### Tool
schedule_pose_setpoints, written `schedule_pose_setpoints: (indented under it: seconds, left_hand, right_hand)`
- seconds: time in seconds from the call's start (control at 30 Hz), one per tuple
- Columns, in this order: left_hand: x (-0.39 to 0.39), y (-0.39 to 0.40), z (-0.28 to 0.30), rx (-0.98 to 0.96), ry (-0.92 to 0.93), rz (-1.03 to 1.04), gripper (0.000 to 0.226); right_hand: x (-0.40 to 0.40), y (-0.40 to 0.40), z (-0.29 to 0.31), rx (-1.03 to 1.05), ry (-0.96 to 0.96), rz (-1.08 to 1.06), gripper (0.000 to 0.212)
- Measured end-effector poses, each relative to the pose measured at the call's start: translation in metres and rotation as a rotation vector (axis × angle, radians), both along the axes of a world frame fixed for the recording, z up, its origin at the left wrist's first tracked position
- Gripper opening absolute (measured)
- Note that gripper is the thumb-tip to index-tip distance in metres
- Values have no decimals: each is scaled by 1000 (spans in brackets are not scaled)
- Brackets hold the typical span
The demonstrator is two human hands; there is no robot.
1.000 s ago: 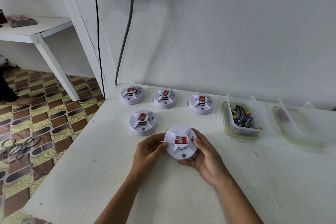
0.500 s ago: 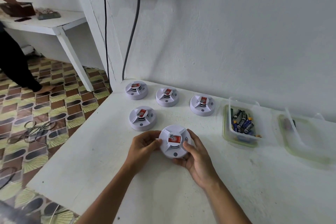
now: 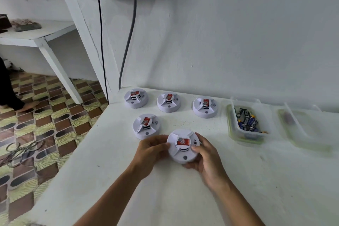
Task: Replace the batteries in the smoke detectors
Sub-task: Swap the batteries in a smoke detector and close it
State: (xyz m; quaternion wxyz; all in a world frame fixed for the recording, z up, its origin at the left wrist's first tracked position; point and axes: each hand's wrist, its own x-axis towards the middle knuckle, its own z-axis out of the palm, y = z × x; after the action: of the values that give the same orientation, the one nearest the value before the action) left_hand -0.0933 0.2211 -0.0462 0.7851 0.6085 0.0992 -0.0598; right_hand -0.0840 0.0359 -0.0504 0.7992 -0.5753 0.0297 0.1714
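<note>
White smoke detector (image 3: 183, 146) (red label, text unreadable) gripped by left hand (image 3: 151, 149), right hand (image 3: 207, 158).

Batteries (image 3: 248, 121) in tub (image 3: 236, 130), right of detectors (image 3: 168, 102)

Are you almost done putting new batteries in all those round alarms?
Not nearly. Nothing looks done yet: all five are closed. In hand: the left hand and right hand hold the nearest detector, not yet opened. Left: the other four detectors sit untouched on the table, and the batteries lie in their clear tub.
</note>
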Motion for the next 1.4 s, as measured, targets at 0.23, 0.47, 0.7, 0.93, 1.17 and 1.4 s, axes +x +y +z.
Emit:
schedule_pose_setpoints:
  seconds: [0.23,0.47,0.7,0.93,1.17,1.4]
  left_hand:
    - [19,15,17,110,0,-117,18]
    - [35,17,35,257,-57,-141,17]
    - [51,32,53,947,-275,-246,34]
    - [62,71,64,1094,-365,-247,39]
    - [64,88,42,1205,-357,-284,52]
    - [71,82,26,1281,-248,-366,76]
  right_hand:
    - [-6,8,22,-346,-159,-137,46]
    - [4,24,34,-1074,-555,8,100]
    - [33,28,27,-1137,-536,-15,82]
    - [52,26,6,-1147,-495,-10,74]
    - [56,29,-6,-1219,-498,-1,82]
    - [47,30,-25,-1237,-599,-81,87]
